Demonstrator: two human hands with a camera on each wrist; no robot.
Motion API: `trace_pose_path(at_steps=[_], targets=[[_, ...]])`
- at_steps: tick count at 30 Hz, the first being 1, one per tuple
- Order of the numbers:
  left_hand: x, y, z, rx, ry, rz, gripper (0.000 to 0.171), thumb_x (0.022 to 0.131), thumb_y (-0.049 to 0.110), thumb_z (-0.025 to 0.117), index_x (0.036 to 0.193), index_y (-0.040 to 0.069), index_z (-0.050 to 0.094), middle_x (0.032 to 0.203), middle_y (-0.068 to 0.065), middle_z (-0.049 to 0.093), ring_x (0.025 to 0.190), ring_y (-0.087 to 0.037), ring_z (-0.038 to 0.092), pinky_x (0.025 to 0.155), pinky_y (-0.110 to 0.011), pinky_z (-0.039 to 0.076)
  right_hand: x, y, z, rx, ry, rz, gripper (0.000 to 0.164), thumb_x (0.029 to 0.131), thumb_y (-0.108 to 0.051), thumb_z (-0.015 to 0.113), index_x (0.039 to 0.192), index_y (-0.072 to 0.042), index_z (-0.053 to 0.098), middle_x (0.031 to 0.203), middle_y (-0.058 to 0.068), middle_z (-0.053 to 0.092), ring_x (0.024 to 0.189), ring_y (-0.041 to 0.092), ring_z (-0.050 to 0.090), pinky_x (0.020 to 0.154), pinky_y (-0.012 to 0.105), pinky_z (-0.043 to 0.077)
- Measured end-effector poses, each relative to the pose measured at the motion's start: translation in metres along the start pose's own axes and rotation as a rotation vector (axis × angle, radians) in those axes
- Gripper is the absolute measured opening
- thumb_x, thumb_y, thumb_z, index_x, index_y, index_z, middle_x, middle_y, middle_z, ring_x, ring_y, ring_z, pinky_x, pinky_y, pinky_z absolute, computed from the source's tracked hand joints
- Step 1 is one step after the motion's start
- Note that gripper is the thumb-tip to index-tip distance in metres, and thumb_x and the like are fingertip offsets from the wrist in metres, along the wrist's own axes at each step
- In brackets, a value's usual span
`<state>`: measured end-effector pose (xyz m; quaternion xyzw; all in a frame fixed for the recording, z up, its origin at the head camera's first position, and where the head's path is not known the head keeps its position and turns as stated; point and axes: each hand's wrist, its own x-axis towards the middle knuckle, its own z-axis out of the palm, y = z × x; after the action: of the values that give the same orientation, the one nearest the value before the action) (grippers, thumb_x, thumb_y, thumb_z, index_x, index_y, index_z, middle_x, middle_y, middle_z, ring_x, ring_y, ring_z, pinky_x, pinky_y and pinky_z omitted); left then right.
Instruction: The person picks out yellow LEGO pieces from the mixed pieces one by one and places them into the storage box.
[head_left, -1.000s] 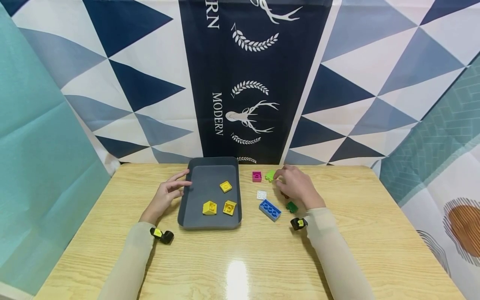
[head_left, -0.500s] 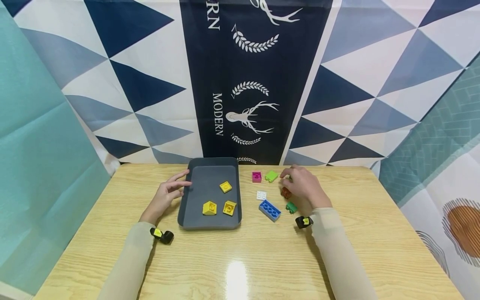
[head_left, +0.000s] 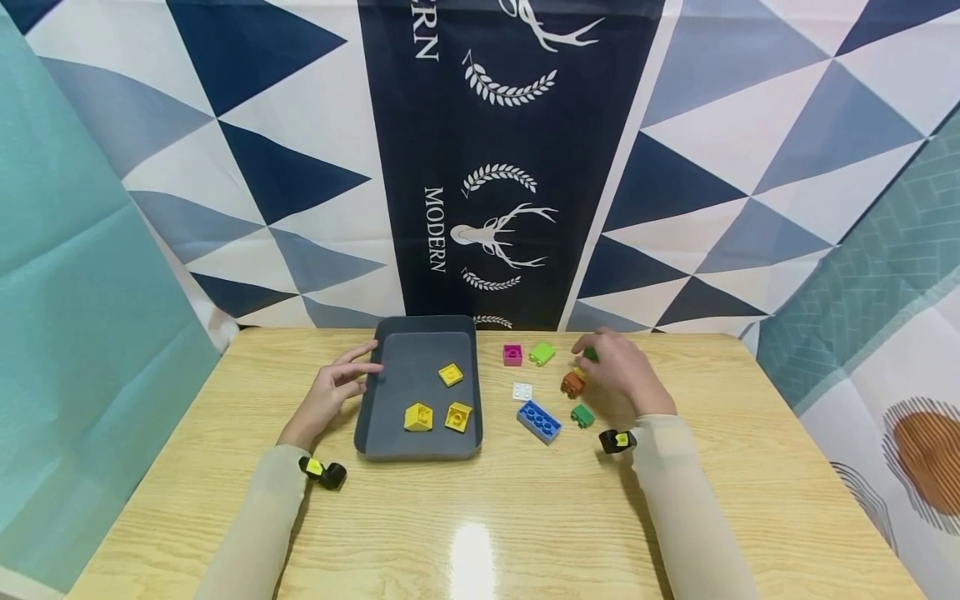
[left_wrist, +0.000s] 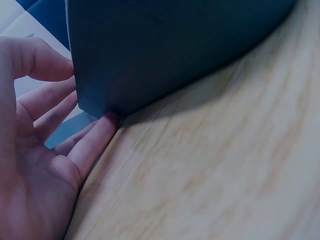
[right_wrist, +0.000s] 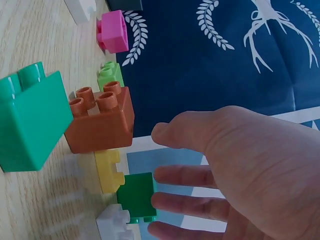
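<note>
My left hand [head_left: 331, 398] touches the left rim of a dark grey tray [head_left: 367, 433]; in the left wrist view its fingers lie against the tray's outer wall [left_wrist: 150, 55]. Inside the tray are three yellow toy bricks: a flat one [head_left: 450, 374] and two sloped ones [head_left: 418, 417]. My right hand [head_left: 618, 367] hovers over the right-hand group of bricks, fingers extended, holding nothing. Its fingertips are close to a green brick [right_wrist: 137, 196], which the hand partly covers in the head view. A yellow brick [right_wrist: 107, 170] and an orange-brown brick [right_wrist: 102, 120] stand beside it.
Between tray and right hand lie a pink brick [head_left: 512, 355], a lime brick [head_left: 542, 353], a white brick [head_left: 522, 391], a blue brick [head_left: 539, 422] and another green brick [head_left: 582, 416]. A second white brick [right_wrist: 115, 222] shows in the right wrist view. Patterned cloth [head_left: 487, 125] hangs behind the table.
My right hand has moved to the right, off the lime brick, uncovering the orange-brown brick and part of the yellow and green ones. My left hand and the tray keep their place.
</note>
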<state>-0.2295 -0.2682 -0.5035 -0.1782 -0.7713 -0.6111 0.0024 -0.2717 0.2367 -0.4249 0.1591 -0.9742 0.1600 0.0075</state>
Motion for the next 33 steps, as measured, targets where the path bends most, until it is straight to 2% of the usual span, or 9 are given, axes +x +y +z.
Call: trace_pose_path(at_steps=[6,12,19,25,27,33], targets=[[-0.0003,-0.0013,-0.0001,0.006,0.004,0.006,0.04,0.103,-0.011,0.055,0.139,-0.015,0.071,0.182,-0.027,0.035,0.169,-0.054,0.031,0.113,-0.004,0.044,0.0003,-0.0009,0.0008,0.001,-0.008,-0.023,0.026,0.104,-0.011,0.072,0.127,-0.003,0.081,0.133,0.028,0.073,0.12,0.048,0.072,0.107,0.065,0.058],[-0.0004,-0.001,0.0001,0.005,0.004,0.012,0.04,0.103,-0.011,0.055,0.139,-0.015,0.071,0.182,-0.028,0.036,0.17,-0.053,0.029,0.114,-0.004,0.043,0.0013,-0.0008,0.0029,0.001,-0.014,-0.039,0.025,0.101,-0.006,0.075,0.125,-0.003,0.082,0.128,0.027,0.073,0.112,0.043,0.071,0.105,0.063,0.059],[-0.0006,-0.0012,0.0,0.028,0.012,0.012,0.039,0.103,-0.009,0.057,0.139,-0.012,0.072,0.182,-0.026,0.037,0.169,-0.053,0.032,0.112,-0.004,0.043,0.0012,-0.0017,0.0068,0.016,-0.056,-0.02,0.022,0.103,-0.007,0.075,0.123,-0.003,0.084,0.13,0.025,0.073,0.123,0.046,0.072,0.111,0.064,0.058],[-0.0017,-0.0009,-0.0002,0.023,0.011,0.007,0.04,0.103,-0.009,0.056,0.14,-0.012,0.072,0.182,-0.025,0.037,0.169,-0.053,0.032,0.111,-0.005,0.044,0.0019,-0.0008,0.008,0.003,-0.067,-0.034,0.019,0.103,-0.008,0.076,0.119,-0.004,0.086,0.124,0.022,0.075,0.116,0.042,0.073,0.106,0.062,0.06],[-0.0016,-0.0004,-0.0002,0.016,0.008,0.005,0.04,0.104,-0.01,0.056,0.14,-0.013,0.072,0.183,-0.025,0.037,0.171,-0.052,0.028,0.113,-0.004,0.043,0.0024,-0.001,0.008,0.003,-0.072,-0.036,0.018,0.103,-0.008,0.076,0.118,-0.004,0.086,0.123,0.021,0.076,0.115,0.041,0.073,0.106,0.062,0.06],[-0.0017,0.0019,0.0001,0.007,0.001,0.008,0.038,0.104,-0.011,0.054,0.138,-0.016,0.07,0.182,-0.028,0.036,0.172,-0.053,0.024,0.116,-0.003,0.04,0.0046,-0.0015,0.0092,-0.001,-0.077,-0.031,0.019,0.103,-0.006,0.076,0.119,-0.004,0.086,0.122,0.021,0.078,0.117,0.042,0.073,0.108,0.062,0.06]])
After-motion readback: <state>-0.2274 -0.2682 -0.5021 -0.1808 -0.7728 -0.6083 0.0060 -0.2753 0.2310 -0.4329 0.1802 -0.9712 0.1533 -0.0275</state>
